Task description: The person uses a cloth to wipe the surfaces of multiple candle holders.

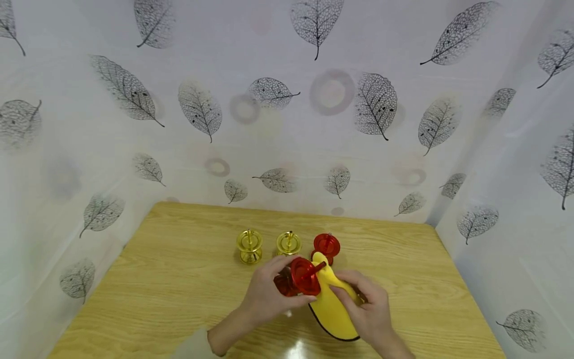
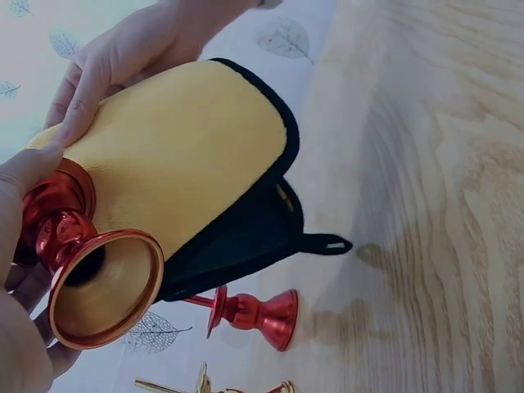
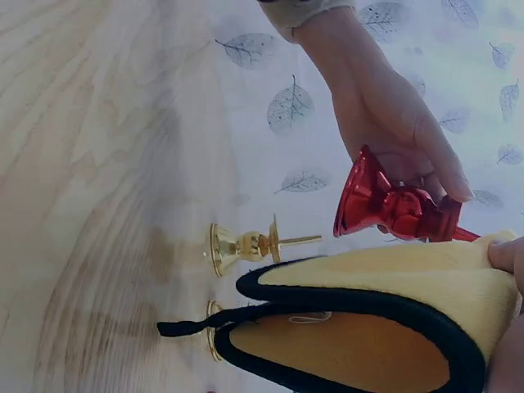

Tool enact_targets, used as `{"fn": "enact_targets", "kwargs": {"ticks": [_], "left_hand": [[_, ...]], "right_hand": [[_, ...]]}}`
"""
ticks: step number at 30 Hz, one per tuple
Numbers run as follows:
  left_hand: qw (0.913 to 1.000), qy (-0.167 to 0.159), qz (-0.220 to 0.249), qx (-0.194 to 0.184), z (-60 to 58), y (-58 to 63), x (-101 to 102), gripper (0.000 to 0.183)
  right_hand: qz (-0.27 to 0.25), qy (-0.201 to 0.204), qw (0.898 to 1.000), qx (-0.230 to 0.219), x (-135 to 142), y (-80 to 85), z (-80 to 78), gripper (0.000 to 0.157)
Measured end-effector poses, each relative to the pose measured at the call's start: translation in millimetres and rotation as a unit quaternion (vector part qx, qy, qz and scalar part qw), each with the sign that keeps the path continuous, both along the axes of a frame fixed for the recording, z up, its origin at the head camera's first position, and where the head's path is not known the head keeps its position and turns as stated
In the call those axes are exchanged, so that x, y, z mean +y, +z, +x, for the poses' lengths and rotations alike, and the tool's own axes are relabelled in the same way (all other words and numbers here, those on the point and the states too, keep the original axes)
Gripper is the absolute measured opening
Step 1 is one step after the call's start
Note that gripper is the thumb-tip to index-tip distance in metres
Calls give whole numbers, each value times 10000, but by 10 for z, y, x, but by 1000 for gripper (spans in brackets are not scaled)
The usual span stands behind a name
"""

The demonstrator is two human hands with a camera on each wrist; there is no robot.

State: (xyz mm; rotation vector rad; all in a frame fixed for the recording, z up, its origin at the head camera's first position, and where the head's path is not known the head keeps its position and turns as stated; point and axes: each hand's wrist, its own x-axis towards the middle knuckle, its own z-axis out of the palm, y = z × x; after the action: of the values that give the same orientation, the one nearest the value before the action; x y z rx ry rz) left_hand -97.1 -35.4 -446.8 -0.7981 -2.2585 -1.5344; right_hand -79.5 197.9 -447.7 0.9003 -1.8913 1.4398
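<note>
My left hand [image 1: 264, 294] grips a shiny red candlestick [image 1: 304, 278], tilted with its thin spike pointing right. In the left wrist view, the hollow underside of its flared foot [image 2: 106, 286] faces the camera. My right hand [image 1: 369, 304] pinches a yellow cloth [image 1: 333, 314] with black edging and a black hanging loop [image 2: 327, 244]. The cloth lies bent along the candlestick's dish and spike side; whether it touches the spike, I cannot tell. From the right wrist view, the cloth [image 3: 393, 282] is folded over below the candlestick [image 3: 401, 211].
Behind my hands, a second red candlestick [image 1: 327, 245] stands upright on the wooden table [image 1: 179, 279], partly covered by the cloth. Left of it stand a gold candlestick [image 1: 289, 243] and another gold candlestick [image 1: 249, 242]. A leaf-patterned sheet [image 1: 278, 139] encloses the back and sides.
</note>
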Motion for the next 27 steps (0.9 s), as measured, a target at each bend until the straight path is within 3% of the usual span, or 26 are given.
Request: {"fn": "enact_targets", "kwargs": {"ticks": [4,8,13,16,22,24,27], "left_hand": [[10000,-33,-4,61,-8,3,3,68],[9996,-53,-121,265,-20,-3,-2,69],[9960,166,-666,572,-18,-28,-14,77],[9879,397,-1153,955,-26,-43,-14,81],[9600,677,-1947,1897,-44,-64,-18,85],[9556,694,-2058,1992,-44,-69,-22,86],[9556,666,-2098,1959,-42,-68,-26,87]], "right_hand": [[54,229,9997,13,-37,-32,3,46],[468,328,9984,-49,-56,-23,14,51],[1379,-23,9904,-61,-91,-1,39,50],[1482,-59,9889,-109,-129,7,49,45],[1136,-30,9911,-696,-202,25,87,32],[1176,-130,9908,-650,-217,30,92,30],[1355,-247,9899,-327,-229,32,92,31]]}}
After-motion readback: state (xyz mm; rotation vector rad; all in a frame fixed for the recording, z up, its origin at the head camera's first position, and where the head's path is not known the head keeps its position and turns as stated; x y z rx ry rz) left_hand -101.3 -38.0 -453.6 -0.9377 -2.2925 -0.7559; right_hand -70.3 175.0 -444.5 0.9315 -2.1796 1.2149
